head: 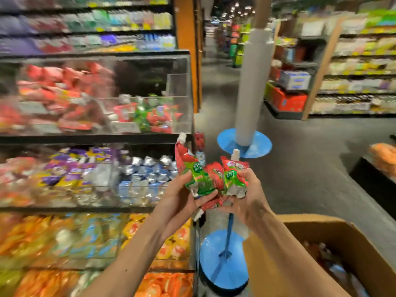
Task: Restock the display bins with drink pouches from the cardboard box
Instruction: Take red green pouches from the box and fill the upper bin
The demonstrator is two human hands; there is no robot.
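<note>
Supermarket aisle, mid-carry: left grip (182, 198) and right grip (248, 200) clasp red-and-green spouted drink pouches (205, 176) near the brown cardboard box (317, 221), next probably lifting them into the clear display bin (180, 69).

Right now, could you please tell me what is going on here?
A person is restocking: both the left hand and the right hand grip a bunch of red-and-green drink pouches, held up before the clear display bins. The open cardboard box sits at lower right. One upper bin holds similar pouches.

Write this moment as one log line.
left hand: grips drink pouches | right hand: grips them too | cardboard box: open, lower right
</note>
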